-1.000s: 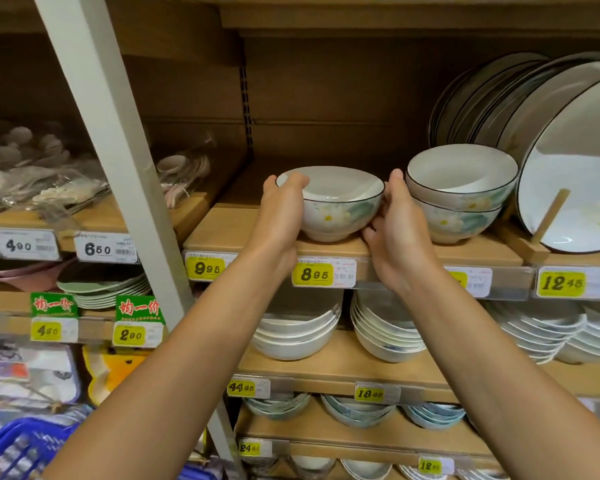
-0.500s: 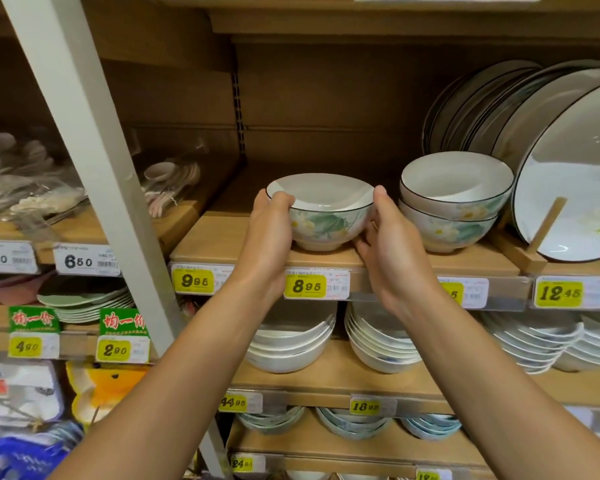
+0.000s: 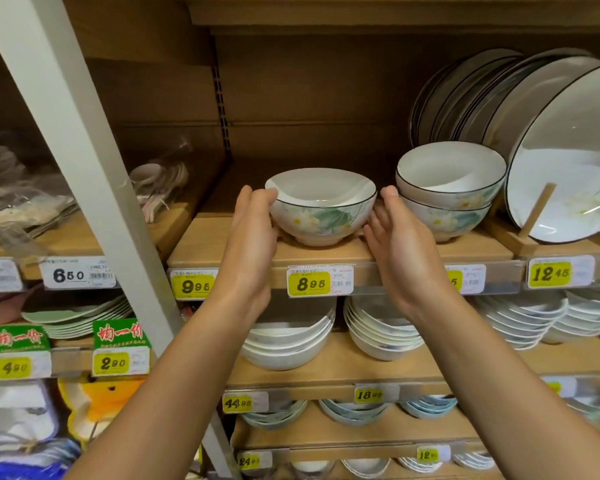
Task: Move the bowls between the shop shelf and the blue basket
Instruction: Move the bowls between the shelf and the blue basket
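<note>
Wooden shelf point(image 3: 201, 244) carries the bowl point(image 3: 321, 211), stacked bowls point(image 3: 447, 195) just right, plates point(image 3: 492, 98) beyond.

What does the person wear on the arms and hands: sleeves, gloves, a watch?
Nothing visible. The left hand and right hand are gloveless; both forearms are bare to the frame edge, with no sleeve, watch or bracelet in view.

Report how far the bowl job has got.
Done: one flowered bowl stands on the shelf, beside two stacked bowls. In hand: left hand cups its side; right hand is open beside it. Left: cannot tell; the blue basket is barely in view.
</note>
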Demonstrator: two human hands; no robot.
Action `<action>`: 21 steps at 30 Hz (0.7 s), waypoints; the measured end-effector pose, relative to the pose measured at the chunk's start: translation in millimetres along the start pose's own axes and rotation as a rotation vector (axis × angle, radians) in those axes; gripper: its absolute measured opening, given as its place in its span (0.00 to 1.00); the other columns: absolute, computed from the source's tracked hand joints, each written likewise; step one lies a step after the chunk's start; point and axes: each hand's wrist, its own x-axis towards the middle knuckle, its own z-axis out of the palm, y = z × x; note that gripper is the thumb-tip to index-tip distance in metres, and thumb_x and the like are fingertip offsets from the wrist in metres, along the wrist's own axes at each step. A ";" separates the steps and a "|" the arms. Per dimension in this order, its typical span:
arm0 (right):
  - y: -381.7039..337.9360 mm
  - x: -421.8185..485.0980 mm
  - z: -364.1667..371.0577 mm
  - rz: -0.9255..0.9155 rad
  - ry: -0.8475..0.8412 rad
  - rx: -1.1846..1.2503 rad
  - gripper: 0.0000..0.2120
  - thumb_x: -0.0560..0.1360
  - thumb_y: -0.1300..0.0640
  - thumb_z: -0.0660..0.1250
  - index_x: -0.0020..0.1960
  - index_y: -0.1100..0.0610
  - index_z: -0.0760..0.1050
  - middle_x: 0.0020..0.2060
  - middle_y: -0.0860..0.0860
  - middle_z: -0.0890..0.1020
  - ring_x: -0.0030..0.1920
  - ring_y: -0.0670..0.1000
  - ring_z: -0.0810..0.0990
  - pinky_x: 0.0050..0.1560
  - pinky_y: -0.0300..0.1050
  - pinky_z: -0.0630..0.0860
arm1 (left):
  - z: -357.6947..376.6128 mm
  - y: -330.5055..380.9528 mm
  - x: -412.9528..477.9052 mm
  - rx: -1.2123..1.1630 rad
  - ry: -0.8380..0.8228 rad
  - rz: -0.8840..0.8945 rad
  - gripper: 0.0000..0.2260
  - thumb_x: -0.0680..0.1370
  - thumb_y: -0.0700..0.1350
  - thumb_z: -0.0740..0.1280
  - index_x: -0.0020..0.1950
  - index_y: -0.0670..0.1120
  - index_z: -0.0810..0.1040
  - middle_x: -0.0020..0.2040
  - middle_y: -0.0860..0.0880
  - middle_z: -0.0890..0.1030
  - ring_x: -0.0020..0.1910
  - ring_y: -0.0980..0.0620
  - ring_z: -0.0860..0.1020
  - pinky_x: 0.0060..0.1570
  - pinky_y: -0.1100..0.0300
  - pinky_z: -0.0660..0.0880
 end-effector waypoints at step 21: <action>-1.9 -162.8 -70.8 0.163 -0.026 0.067 0.11 0.81 0.57 0.57 0.53 0.54 0.78 0.49 0.53 0.85 0.52 0.49 0.84 0.54 0.44 0.79 | -32.9 -12.8 -234.1 -0.014 0.361 0.025 0.11 0.80 0.41 0.57 0.52 0.42 0.79 0.45 0.45 0.86 0.46 0.49 0.84 0.44 0.60 0.81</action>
